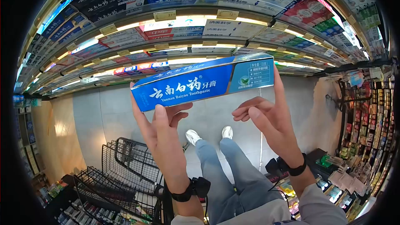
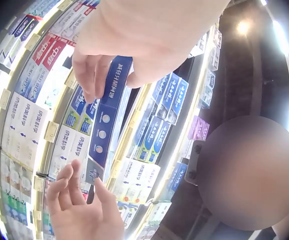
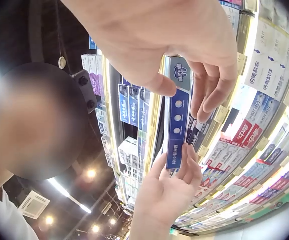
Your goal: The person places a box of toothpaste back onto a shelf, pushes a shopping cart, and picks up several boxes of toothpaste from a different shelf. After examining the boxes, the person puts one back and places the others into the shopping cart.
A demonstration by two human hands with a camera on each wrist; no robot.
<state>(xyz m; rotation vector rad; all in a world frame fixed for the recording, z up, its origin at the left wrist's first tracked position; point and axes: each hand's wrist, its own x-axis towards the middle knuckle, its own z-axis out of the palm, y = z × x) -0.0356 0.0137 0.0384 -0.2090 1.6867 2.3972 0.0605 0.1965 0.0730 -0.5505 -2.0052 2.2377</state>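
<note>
A blue Yunnan Baiyao toothpaste box [image 1: 183, 87] is held lengthwise between both hands, its printed front facing up toward the head camera and its right end slightly higher. The left hand [image 1: 166, 146] grips the left end, thumb at the lower front edge and a finger along the end. At the teal right end, the right hand [image 1: 277, 125] holds the box with a finger along the edge; its other fingers are bent below. Both wrist views show the box's narrow side [image 2: 107, 110], with round icons, between the left hand [image 2: 134, 40] and the right hand [image 3: 169, 45].
Shelves of toothpaste boxes [image 1: 237, 27] stretch across beyond the hands. Below are a grey floor [image 1: 121, 116], the person's legs and white shoes [image 1: 227, 132]. A black wire cart [image 1: 121, 171] stands at lower left, and racks of goods [image 1: 366, 137] line the right.
</note>
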